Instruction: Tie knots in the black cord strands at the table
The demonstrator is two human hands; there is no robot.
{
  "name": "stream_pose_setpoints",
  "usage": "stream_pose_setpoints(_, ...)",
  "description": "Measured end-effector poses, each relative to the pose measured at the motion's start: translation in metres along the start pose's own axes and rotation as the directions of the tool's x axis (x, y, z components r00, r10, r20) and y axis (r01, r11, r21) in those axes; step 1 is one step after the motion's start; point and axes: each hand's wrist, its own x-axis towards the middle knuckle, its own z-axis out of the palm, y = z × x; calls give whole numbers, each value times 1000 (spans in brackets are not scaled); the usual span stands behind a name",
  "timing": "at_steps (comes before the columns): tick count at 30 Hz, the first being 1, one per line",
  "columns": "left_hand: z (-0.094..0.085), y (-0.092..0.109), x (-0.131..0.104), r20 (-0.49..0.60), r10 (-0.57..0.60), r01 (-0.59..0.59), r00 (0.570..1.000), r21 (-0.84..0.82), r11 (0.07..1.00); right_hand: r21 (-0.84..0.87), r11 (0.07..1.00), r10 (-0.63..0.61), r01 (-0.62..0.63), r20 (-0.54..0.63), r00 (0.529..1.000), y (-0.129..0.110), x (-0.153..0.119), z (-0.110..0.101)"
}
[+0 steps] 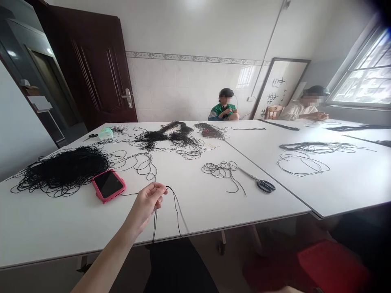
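The left hand pinches a thin black cord over the near side of the table; its lower ends fade against dark clothing; a blurred sliver of the right hand is cut off below, grip impossible to tell; beyond, the heaped cord's strands tangle indistinguishably.

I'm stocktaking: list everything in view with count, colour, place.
Table: joined sections, white, centre
Cord pile: one, black, table's left
Other cord bundles: several, black, centre and right
Device: one, pink case, beside pile
Scissors: one clear pair, black handles, right
Small item: one, mint, table's far left
Door: one, brown, back left
Framed calligraphy: one, white, back right
Window: one, bright, far right
Seated people: two, green and pale tops, across table
Object: one, red, lower right
Left hand: one, pinching black cord, front
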Motion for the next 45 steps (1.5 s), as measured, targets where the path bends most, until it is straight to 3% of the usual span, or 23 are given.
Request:
stream_pose_setpoints(5,15,4,-7,69,4,-3,998,-21,1000,0,1000,4,-4,54,999,-20,20,20)
stream_pose_setpoints(12,24,10,-17,133,7,-4,991,-21,1000,5,1000,24,-25,176,984,-41,36,57)
stream_pose_setpoints(18,27,10,-18,165,1,-1,986,-5,1000,-21,1000,23,-19,207,978,-31,33,60)
stream_pose_setpoints(32,25,10,-20,284,-99,78,954,86,993,-44,995,88,-84,107,990,-14,36,67)
stream_pose_setpoints(45,22,8,-18,343,-129,104,931,90,991,-31,999,-24,24,26,999,-6,34,68)
